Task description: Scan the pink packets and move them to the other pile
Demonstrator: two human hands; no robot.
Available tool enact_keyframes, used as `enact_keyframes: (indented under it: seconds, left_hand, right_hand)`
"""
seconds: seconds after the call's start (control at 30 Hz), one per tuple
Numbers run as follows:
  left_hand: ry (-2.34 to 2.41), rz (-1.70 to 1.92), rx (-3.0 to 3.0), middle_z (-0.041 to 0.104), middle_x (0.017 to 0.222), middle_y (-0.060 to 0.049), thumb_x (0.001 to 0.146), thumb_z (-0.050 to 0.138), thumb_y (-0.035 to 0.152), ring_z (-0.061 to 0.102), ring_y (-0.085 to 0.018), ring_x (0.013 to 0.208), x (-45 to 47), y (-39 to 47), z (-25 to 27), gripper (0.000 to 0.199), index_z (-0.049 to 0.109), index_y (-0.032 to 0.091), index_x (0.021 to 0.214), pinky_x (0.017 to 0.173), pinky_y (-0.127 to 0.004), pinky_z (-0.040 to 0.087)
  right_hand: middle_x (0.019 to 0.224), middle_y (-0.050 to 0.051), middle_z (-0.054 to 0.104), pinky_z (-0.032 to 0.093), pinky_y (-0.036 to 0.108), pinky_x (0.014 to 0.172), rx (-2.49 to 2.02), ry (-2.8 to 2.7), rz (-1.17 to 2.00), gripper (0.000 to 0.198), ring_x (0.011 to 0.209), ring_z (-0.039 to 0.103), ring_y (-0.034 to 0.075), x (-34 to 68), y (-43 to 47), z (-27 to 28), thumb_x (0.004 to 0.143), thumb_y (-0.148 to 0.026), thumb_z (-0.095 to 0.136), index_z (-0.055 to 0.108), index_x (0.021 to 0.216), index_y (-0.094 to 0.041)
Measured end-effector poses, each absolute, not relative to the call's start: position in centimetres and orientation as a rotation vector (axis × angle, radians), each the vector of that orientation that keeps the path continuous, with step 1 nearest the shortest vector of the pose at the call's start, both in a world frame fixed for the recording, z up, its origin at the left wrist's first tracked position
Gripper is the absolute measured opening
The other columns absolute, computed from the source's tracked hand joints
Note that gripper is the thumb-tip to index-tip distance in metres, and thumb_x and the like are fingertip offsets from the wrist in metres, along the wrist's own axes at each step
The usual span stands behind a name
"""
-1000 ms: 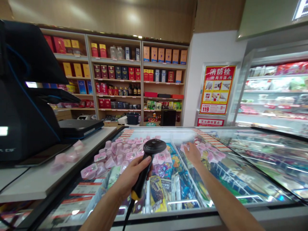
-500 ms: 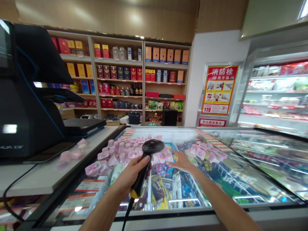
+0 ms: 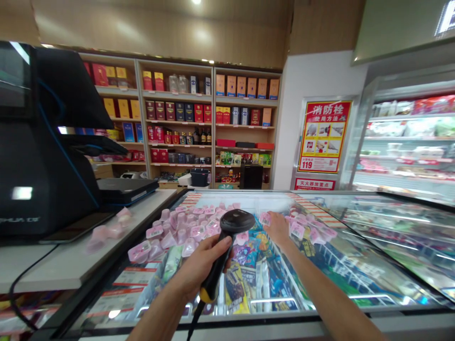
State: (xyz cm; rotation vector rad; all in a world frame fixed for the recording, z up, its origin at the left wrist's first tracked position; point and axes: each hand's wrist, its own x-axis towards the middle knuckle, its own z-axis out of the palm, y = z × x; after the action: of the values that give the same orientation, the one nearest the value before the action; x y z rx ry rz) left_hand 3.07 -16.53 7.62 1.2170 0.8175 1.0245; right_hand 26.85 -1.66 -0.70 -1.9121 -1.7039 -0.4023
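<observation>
My left hand (image 3: 209,263) is wrapped round the handle of a black barcode scanner (image 3: 231,237), whose head points forward over the glass top. Toward the right, my right hand (image 3: 277,229) has its fingers closed on a small pink plastic cup (image 3: 265,218) with a label facing me. A large group of similar pink cups (image 3: 181,222) lies on the glass to the left, partly behind the scanner. A smaller group of pink cups (image 3: 314,227) is just right of my right hand. The fingertips on the held cup are partly hidden.
Beneath the glass of the chest freezer (image 3: 284,310) are several colourful packets. On the left, a white counter (image 3: 71,270) bears a black checkout terminal (image 3: 46,170) and a few pink cups (image 3: 106,232). The scanner's cable (image 3: 194,319) runs down toward me.
My right hand has moved right and slightly up, away from the left group, with a pink cup in its fingers. The scanner has shifted a little right.
</observation>
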Motion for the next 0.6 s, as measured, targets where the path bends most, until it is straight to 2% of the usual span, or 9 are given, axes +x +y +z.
enact_keyframes:
  seconds: [0.37,0.6]
  left_hand:
    - [0.784,1.042,1.249,0.051,0.057,0.001,0.066,0.052,0.041,0.045,-0.007,0.046,2.9,-15.6,6.7,0.027,0.049,0.014,0.065,0.046,-0.021,0.033]
    - [0.765,1.068,1.240,0.050,0.055,0.001,0.064,0.053,0.043,0.044,-0.007,0.044,2.8,-15.3,6.6,0.029,0.049,0.014,0.064,0.045,-0.021,0.033]
  right_hand:
    - [0.087,0.009,0.054,0.027,0.038,0.071,-1.991,-1.733,-0.701,0.032,0.088,0.044,0.025,28.2,-2.1,-2.2,0.068,-0.028,0.046,0.047,0.098,-0.017]
    - [0.091,0.010,0.052,0.027,0.040,0.072,-2.034,-1.729,-0.768,0.032,0.091,0.042,0.026,29.6,-1.8,-3.3,0.068,-0.029,0.045,0.048,0.098,-0.017]
